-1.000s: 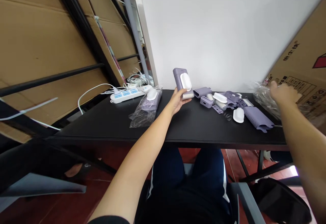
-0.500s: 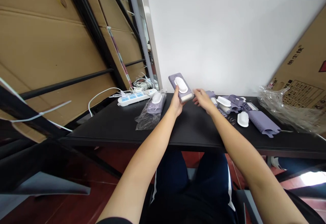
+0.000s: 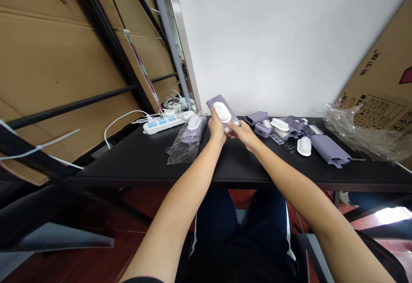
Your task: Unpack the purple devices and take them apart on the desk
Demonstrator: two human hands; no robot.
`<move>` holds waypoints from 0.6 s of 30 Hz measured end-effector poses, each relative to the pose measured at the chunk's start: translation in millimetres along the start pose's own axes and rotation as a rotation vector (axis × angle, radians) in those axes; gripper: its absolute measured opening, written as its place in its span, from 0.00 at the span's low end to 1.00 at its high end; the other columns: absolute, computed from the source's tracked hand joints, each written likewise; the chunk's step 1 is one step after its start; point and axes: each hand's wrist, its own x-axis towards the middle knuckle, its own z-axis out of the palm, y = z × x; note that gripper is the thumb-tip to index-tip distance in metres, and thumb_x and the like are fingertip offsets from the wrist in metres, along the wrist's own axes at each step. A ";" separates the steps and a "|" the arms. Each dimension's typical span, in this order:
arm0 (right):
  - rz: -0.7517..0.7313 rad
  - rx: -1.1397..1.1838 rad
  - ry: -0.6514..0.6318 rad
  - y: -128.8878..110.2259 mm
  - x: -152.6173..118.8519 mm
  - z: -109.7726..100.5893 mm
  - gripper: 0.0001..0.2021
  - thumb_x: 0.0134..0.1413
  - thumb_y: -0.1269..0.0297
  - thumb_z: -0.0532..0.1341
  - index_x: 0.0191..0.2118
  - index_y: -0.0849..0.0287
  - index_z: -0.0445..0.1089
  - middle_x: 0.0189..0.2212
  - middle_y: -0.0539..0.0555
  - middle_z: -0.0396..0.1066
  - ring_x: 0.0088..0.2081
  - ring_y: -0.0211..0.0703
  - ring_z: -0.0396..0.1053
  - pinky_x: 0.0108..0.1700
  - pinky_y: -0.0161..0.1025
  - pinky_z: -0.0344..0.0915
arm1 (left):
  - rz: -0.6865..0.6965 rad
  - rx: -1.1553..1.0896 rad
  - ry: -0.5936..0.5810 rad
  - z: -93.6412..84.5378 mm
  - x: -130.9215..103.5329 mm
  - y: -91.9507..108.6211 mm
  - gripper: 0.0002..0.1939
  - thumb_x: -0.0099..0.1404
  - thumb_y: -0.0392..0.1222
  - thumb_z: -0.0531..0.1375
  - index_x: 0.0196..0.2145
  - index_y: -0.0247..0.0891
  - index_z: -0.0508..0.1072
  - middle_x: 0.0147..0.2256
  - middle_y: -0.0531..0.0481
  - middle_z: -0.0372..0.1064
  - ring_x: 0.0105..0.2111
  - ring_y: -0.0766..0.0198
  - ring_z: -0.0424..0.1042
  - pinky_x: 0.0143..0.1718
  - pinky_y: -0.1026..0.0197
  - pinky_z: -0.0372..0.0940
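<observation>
My left hand [image 3: 217,127] is closed around a purple box-shaped case [image 3: 228,106], held tilted above the table. A ribbed white oval piece [image 3: 222,112] sits on the case's upper face. At the pale lower end, the fingers of my right hand [image 3: 243,134] grip the same case, covering part of that end. To the left lies a similar purple case with a white oval piece [image 3: 194,123], in or on a clear plastic bag [image 3: 178,154].
A white power strip [image 3: 165,123] with cables stands at the table's left. On the right are purple sleeves [image 3: 330,149], white oval parts [image 3: 304,146] and small springs [image 3: 290,148]. Beyond them, clear plastic film [image 3: 357,128] lies against a cardboard box [image 3: 383,81]. A white wall [image 3: 264,42] rises behind.
My right hand has moved left and taken hold of the case's lower end. The case in my left hand has shifted slightly left and down. The view has shifted slightly.
</observation>
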 end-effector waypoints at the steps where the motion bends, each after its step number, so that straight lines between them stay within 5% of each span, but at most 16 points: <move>1: 0.011 -0.001 -0.015 -0.9 -0.1 -1.1 0.08 0.66 0.61 0.67 0.39 0.59 0.72 0.28 0.51 0.79 0.29 0.35 0.76 0.32 0.29 0.71 | 0.019 0.012 0.025 0.4 0.2 -1.1 0.23 0.77 0.58 0.57 0.42 0.34 0.79 0.36 0.46 0.81 0.33 0.65 0.79 0.40 0.65 0.72; 7: 0.086 0.083 -0.141 -3.9 0.7 -12.4 0.08 0.70 0.63 0.63 0.38 0.59 0.73 0.30 0.50 0.80 0.31 0.34 0.77 0.36 0.29 0.72 | -0.005 0.015 0.003 2.0 0.9 -4.1 0.22 0.77 0.55 0.58 0.37 0.33 0.79 0.35 0.45 0.81 0.32 0.64 0.79 0.40 0.65 0.73; 11: 0.044 0.044 -0.091 -2.8 0.3 -9.2 0.08 0.68 0.62 0.65 0.37 0.59 0.73 0.29 0.50 0.79 0.30 0.34 0.76 0.34 0.29 0.71 | -0.006 0.017 0.047 3.7 -0.2 -2.7 0.22 0.79 0.52 0.55 0.37 0.32 0.80 0.38 0.43 0.81 0.33 0.63 0.79 0.41 0.64 0.73; 18: 0.149 -0.111 -0.186 -9.6 -6.0 -25.3 0.12 0.65 0.56 0.67 0.45 0.59 0.72 0.34 0.55 0.80 0.33 0.41 0.78 0.37 0.34 0.73 | 0.019 -0.093 0.139 -3.2 9.6 14.0 0.25 0.80 0.57 0.52 0.53 0.34 0.78 0.50 0.40 0.80 0.45 0.58 0.82 0.46 0.59 0.77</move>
